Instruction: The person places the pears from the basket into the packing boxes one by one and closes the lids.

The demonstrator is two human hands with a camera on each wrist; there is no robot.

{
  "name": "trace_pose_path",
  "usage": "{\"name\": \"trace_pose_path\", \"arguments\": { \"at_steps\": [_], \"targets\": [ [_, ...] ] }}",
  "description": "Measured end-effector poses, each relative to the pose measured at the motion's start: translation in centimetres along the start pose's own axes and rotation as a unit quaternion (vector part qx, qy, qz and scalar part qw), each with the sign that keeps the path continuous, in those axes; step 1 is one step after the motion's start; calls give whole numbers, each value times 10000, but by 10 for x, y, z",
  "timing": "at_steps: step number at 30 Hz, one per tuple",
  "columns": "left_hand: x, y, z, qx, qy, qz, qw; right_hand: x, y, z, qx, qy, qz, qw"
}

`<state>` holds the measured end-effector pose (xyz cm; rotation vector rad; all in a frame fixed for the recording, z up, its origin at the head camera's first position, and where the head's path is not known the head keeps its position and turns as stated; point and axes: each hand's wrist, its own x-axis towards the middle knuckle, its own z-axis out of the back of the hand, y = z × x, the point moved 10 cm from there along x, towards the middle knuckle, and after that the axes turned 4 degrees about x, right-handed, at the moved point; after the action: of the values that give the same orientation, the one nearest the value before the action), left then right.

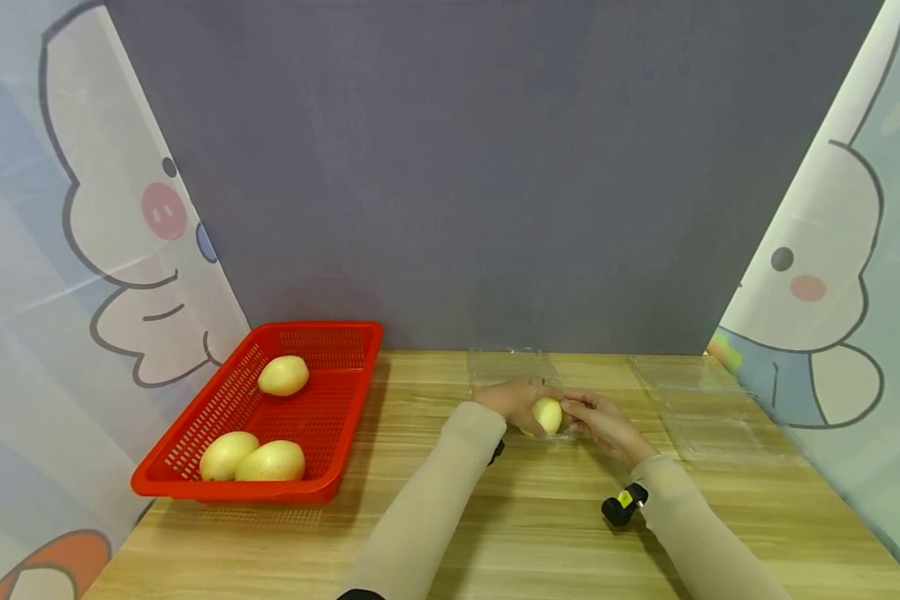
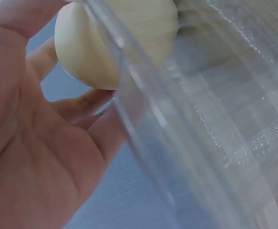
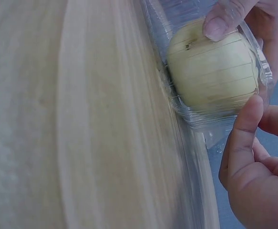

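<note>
A pale yellow pear (image 1: 547, 414) sits inside a clear plastic clamshell box (image 3: 200, 121) at the middle of the table. My left hand (image 1: 516, 398) grips this pear, its thumb over the skin near the stem hollow. In the left wrist view the pear (image 2: 81, 52) lies close to the palm, partly seen through the clear box wall (image 2: 224, 119). From the right, my right hand (image 1: 603, 425) pinches the near rim of the box between thumb and finger. The raised lid side (image 1: 506, 367) reaches back toward the grey panel.
To the left stands a red plastic basket (image 1: 342, 433) with three pears in it. More clear plastic boxes (image 1: 712, 408) lie along the table's right side. A dark grey panel (image 1: 495, 183) closes off the back, with printed cloths at both sides.
</note>
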<state>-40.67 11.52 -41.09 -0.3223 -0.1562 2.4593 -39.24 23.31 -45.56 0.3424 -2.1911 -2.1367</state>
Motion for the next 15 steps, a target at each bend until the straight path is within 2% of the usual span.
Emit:
{"name": "trace_pose_path", "arguments": {
  "at_steps": [5, 15],
  "targets": [
    [2, 2, -3, -86, 102, -32, 9999, 0, 0, 0, -20, -20, 15, 10000],
    [3, 4, -6, -290, 85, -130, 9995, 1, 0, -1, -111, 58, 70, 9999]
  ]
}}
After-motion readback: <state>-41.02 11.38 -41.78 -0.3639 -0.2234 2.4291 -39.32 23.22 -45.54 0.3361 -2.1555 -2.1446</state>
